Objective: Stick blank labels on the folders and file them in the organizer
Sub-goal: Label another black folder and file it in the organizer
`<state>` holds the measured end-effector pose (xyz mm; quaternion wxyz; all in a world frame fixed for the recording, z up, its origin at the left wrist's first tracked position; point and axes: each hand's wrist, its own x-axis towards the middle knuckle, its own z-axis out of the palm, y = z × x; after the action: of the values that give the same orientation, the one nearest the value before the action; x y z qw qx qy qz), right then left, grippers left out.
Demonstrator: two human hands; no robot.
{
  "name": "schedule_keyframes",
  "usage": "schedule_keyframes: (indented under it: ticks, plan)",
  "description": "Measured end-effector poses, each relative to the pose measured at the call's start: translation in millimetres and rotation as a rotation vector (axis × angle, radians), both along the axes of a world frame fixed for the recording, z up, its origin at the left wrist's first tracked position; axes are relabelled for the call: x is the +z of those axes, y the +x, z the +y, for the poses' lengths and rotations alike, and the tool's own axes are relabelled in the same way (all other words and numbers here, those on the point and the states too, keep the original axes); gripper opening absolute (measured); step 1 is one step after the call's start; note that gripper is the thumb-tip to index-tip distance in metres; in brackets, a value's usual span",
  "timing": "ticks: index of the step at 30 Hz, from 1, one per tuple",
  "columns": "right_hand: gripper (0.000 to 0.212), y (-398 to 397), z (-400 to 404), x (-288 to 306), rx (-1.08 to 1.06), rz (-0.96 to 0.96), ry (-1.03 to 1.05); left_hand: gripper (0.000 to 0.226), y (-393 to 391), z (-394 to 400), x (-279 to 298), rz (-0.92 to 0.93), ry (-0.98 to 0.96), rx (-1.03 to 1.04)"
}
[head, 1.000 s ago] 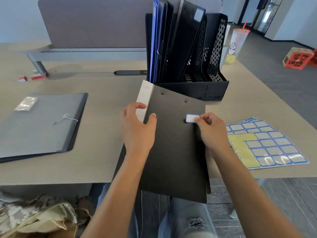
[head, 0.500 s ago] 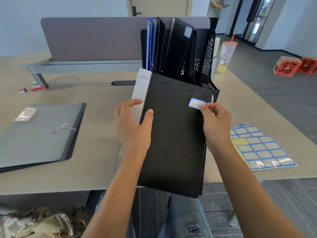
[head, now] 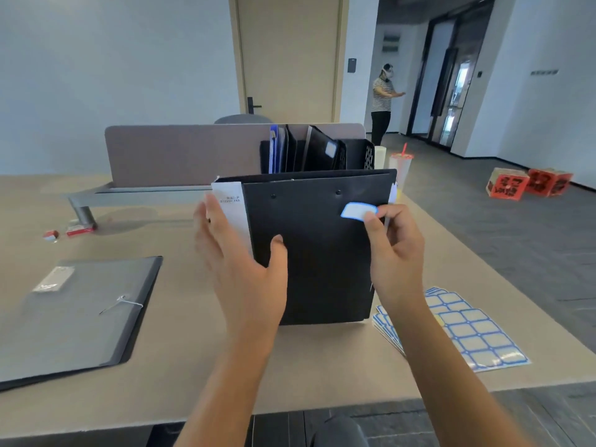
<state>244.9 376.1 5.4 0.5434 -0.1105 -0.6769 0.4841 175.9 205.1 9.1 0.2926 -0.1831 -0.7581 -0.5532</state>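
A black folder point(head: 316, 240) with a white spine stands upright on the desk in front of me. My left hand point(head: 238, 266) holds its left edge, thumb on the front cover and fingers behind the spine. My right hand point(head: 392, 250) grips the folder's right edge and presses its thumb on a blue-bordered blank label point(head: 356, 210) at the cover's upper right. Behind it stands the black mesh organizer point(head: 364, 154), holding blue and black folders, one with a label. A stack of label sheets point(head: 467, 337) lies on the desk at the right.
A grey folder point(head: 74, 314) with a small plastic bag on it lies flat at the left. A drink cup point(head: 400, 166) with a red straw stands right of the organizer. A grey desk divider point(head: 180, 153) runs behind. A person stands far back; red boxes sit on the floor.
The folder has been raised from leaning over the desk edge to standing upright on the desk. Both hands rose with it, and the view tilted up.
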Motion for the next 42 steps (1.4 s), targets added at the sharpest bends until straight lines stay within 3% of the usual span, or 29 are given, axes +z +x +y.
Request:
schedule_keyframes:
  ticks: [3,5,11,19,22,31,42]
  plan:
    - [0.013,6.6,1.5,-3.5,0.019,-0.025,0.005,0.076,5.0,9.7,31.0,0.312,-0.312,0.109]
    - [0.012,11.6,2.7,-2.7,0.038,-0.041,0.003,0.059,4.9,20.2,51.3,0.425,-0.506,0.089]
    - [0.015,21.4,3.5,10.2,0.108,-0.005,0.002,0.041,-12.3,32.5,72.7,0.387,-0.652,-0.037]
    - [0.013,22.7,4.8,26.8,0.102,-0.032,0.018,0.030,-17.1,32.7,93.2,0.406,-0.610,-0.290]
    - [0.013,24.1,6.6,27.4,0.105,-0.042,0.058,0.038,-15.4,41.2,96.7,0.397,-0.604,-0.404]
    - [0.013,30.7,21.9,33.6,-0.007,-0.127,0.074,0.025,-17.8,60.7,96.2,0.358,-0.586,-0.379]
    - [0.014,22.4,20.0,43.2,-0.073,-0.133,0.086,0.035,-23.8,69.9,92.0,0.380,-0.576,-0.395]
